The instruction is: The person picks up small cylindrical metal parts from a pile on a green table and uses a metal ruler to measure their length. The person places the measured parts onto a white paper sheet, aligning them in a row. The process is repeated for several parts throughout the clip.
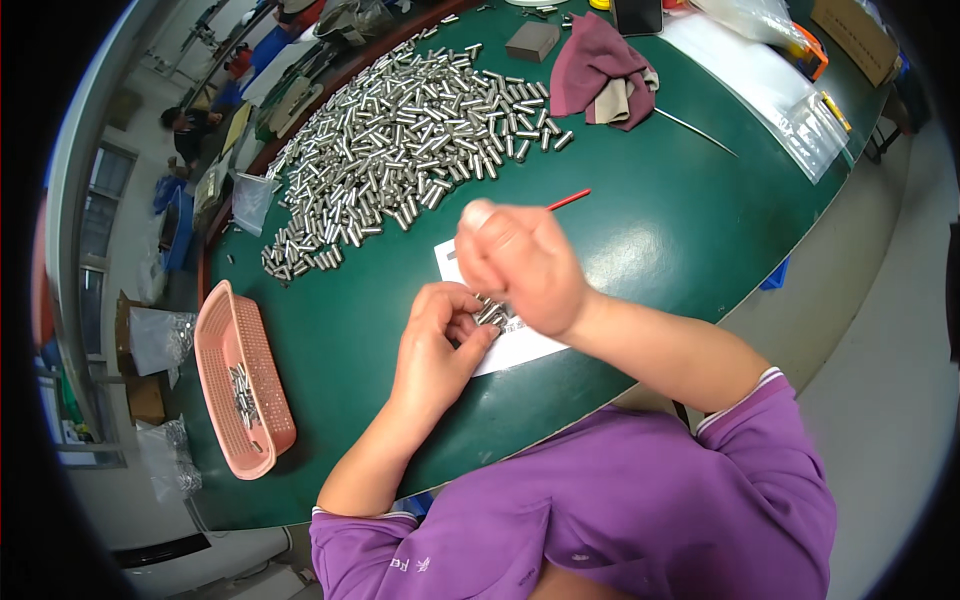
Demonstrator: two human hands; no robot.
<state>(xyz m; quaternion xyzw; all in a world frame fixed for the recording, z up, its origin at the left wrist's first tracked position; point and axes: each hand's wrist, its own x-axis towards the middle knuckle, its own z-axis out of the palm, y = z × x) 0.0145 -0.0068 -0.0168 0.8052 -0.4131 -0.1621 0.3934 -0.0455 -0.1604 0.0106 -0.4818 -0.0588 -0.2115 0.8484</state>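
Observation:
My left hand (440, 335) curls around several short silver metal pins (490, 312), its thumb and fingers closed about them over a white sheet of paper (520, 348). Just above and to the right is my right hand (525, 262), its fingers bent inward in a loose fist and slightly smeared by motion. Whatever may be inside that fist is hidden from view. Beyond both hands spreads a large heap of the same metal pins (400, 130) on the green table (680, 230).
A pink perforated basket (284, 405) with some pins stands at the left. Behind my right hand lies a red pen (570, 199). Farther back are a maroon cloth (590, 65), a thin metal rod (700, 133), a grey block (533, 41) and plastic bags (815, 130).

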